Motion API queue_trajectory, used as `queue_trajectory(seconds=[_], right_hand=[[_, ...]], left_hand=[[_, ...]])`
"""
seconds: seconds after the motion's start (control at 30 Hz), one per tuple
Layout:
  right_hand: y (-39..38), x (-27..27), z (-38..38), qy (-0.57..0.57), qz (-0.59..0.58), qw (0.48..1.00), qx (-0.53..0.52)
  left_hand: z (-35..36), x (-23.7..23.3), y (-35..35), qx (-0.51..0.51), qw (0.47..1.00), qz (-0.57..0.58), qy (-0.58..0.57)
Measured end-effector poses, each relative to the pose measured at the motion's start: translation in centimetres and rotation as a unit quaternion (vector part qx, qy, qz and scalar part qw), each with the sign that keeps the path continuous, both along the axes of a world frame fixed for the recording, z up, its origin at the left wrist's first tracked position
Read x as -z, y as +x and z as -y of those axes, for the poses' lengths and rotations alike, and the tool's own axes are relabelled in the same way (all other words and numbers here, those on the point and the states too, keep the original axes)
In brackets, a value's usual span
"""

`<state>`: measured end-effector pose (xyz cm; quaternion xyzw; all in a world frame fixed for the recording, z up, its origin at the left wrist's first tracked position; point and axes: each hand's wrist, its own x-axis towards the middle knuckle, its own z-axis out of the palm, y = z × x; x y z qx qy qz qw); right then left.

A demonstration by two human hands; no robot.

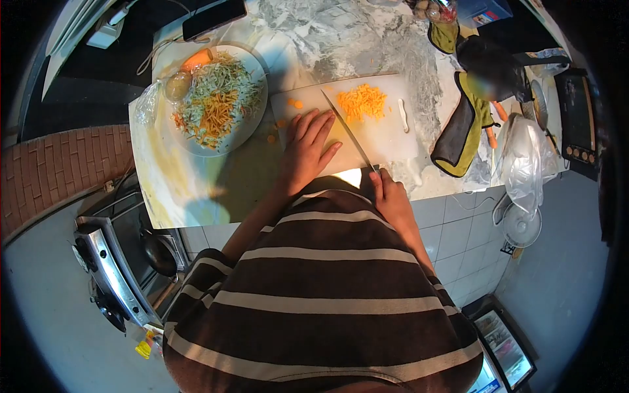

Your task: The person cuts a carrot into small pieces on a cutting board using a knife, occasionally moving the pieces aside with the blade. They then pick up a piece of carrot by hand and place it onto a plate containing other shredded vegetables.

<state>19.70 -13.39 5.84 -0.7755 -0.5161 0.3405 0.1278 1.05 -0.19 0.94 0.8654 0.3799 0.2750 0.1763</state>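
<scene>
My right hand (392, 196) is closed around the handle of a long kitchen knife (349, 133), whose blade slants up and left over the white cutting board (386, 145). Left of the blade, my left hand (306, 145) lies with its fingers stretched out on the board; whatever is under the fingers is hidden. Small orange pieces, which look like carrot, lie by its fingertips. Right of the knife is a pile of chopped orange pieces (362, 103), with a thin white strip (403, 116) near the board's right edge.
On the left, a large plate (251, 124) bears shredded vegetables, orange strips and a larger orange piece. A phone (213, 19) lies at the back. Green-and-grey cloth mitts (458, 131) and a plastic bag (524, 154) are on the right. A gas stove (121, 268) stands lower left.
</scene>
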Motion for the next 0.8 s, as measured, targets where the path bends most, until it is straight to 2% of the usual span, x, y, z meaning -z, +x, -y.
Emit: queue_trajectory(seconds=[0.23, 0.63, 0.73, 0.8], right_hand=[[0.0, 1.1, 0.1, 0.004, 0.026, 0.999, -0.025], [0.6, 1.6, -0.2, -0.034, 0.020, 0.999, -0.029], [0.9, 0.9, -0.5, -0.029, -0.030, 0.999, -0.006], [1.5, 1.1, -0.4, 0.013, -0.105, 0.994, -0.014]], left_hand=[[0.1, 0.5, -0.5, -0.053, 0.996, 0.065, -0.013], [-0.1, 0.5, -0.4, -0.061, 0.996, 0.057, -0.026], [0.0, 0.2, -0.3, -0.057, 0.997, 0.052, -0.029], [-0.1, -0.1, -0.3, -0.057, 0.996, 0.057, -0.028]])
